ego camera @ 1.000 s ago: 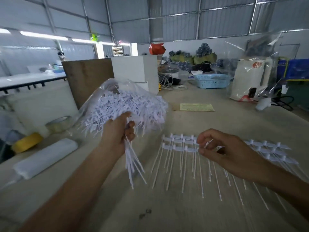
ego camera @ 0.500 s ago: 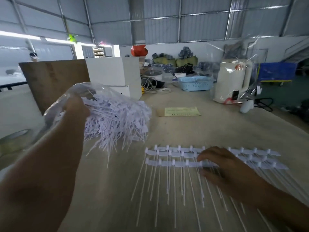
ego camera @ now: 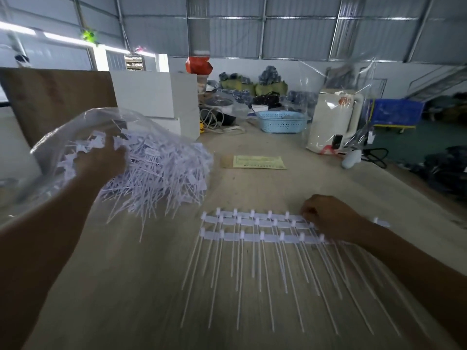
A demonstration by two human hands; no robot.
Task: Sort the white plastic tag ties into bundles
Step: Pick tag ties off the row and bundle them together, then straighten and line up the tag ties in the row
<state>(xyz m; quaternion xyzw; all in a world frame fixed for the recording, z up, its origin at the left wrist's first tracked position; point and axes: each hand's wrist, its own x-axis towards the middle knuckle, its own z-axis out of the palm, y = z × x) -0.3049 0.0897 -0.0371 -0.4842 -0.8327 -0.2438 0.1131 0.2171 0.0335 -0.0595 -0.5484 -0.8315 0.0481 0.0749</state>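
A big loose pile of white plastic tag ties (ego camera: pixel 161 173) spills from a clear plastic bag (ego camera: pixel 75 127) on the left of the wooden table (ego camera: pixel 252 188). My left hand (ego camera: pixel 101 160) reaches into this pile, and its fingers are buried among the ties. In front of me, laid-out tag ties (ego camera: pixel 252 236) form overlapping rows, heads in line and tails pointing toward me. My right hand (ego camera: pixel 331 218) sits on the right part of these rows. Its fingers are curled and the tips pinch at tie heads in the top row.
Beyond the rows lies a yellow-green paper slip (ego camera: pixel 260 162). Behind the bag stand a brown board (ego camera: pixel 58 97) and white boxes (ego camera: pixel 156 97). At the far edge are a blue basket (ego camera: pixel 280 122) and a white appliance wrapped in plastic (ego camera: pixel 333 120).
My left hand, which held a bunch of ties up, has dropped into the bag pile. My right hand came down onto the laid-out rows and its fingers have curled.
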